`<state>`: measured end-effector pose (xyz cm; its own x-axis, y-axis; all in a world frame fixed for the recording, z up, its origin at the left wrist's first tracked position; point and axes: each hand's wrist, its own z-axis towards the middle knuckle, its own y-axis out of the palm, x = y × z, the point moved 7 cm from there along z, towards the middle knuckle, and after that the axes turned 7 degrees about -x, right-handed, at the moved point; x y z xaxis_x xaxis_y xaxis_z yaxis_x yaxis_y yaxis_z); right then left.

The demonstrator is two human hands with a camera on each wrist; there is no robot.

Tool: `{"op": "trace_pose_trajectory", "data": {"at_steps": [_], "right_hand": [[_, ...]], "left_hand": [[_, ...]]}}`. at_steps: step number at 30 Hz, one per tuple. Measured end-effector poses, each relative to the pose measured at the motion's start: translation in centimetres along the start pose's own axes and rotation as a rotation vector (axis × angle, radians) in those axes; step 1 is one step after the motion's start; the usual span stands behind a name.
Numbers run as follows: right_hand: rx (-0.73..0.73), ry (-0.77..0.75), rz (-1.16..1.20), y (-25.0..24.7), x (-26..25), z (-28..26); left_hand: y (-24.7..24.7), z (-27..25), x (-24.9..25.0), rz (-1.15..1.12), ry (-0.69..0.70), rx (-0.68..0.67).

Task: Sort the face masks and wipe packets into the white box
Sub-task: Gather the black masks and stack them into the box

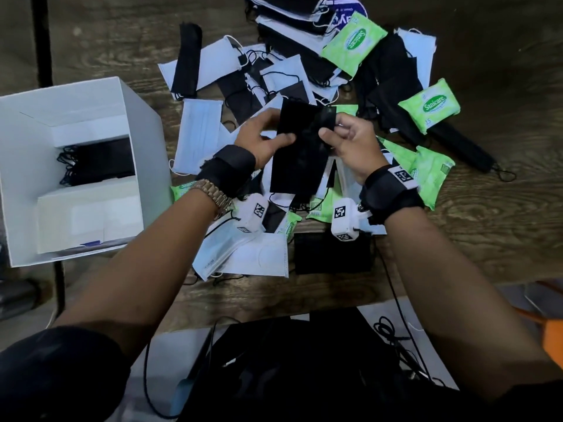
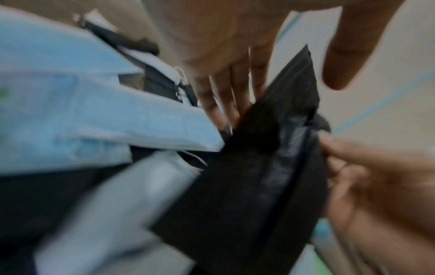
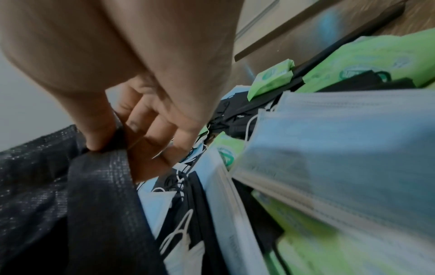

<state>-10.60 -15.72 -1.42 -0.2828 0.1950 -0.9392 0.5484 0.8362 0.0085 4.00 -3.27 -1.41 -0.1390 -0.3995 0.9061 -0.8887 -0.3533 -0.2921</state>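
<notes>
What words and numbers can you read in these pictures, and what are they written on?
"Sanicare" on the green wipe packet at the top of the pile.
"Sanicare" and "15" on the green wipe packet at the right.
"Sanicare", partly hidden, on the green packet by the left wrist.
Large white letters on the blue round sign: cut off, unreadable.
Small print on the light blue mask: too small.
Square black-and-white code tags on the wrist cameras: patterns, no words.
</notes>
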Motion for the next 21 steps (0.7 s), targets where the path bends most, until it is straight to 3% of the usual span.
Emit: {"op": "trace_pose_trajectory", "data": {"at_steps": [2, 6, 9, 12, 17, 21], "right_hand": [[0.0, 0.004, -0.043, -0.3, -0.1, -0.1], [-0.004, 0.031, -0.344, -1.4, 1.2, -1.5], [-0.255, 0.051, -0.793, -0.1, 3.1, -3.6], [-0.527, 0.165, -1.12, 2.8, 6.4, -6.6], [-0.706, 0.159, -1.443, 6.4, 10.2, -9.5], [-0.674, 0.144, -1.423, 5.9, 10.8, -9.7]], "left_hand": [[1.5, 0.4, 0.4, -0.182, -0.054, -0.097], [2.1, 1.3, 0.1, 0.18, -0.056, 0.007], [2.1, 1.6, -1.1, 0.192, -0.136, 0.049], [2.1, 1.6, -1.5, 0.141, -0.148, 0.081], [2.8, 1.6, -1.6, 0.033, -0.142, 0.082], [2.9, 1.3, -1.3, -0.012, -0.12, 0.087]]}}
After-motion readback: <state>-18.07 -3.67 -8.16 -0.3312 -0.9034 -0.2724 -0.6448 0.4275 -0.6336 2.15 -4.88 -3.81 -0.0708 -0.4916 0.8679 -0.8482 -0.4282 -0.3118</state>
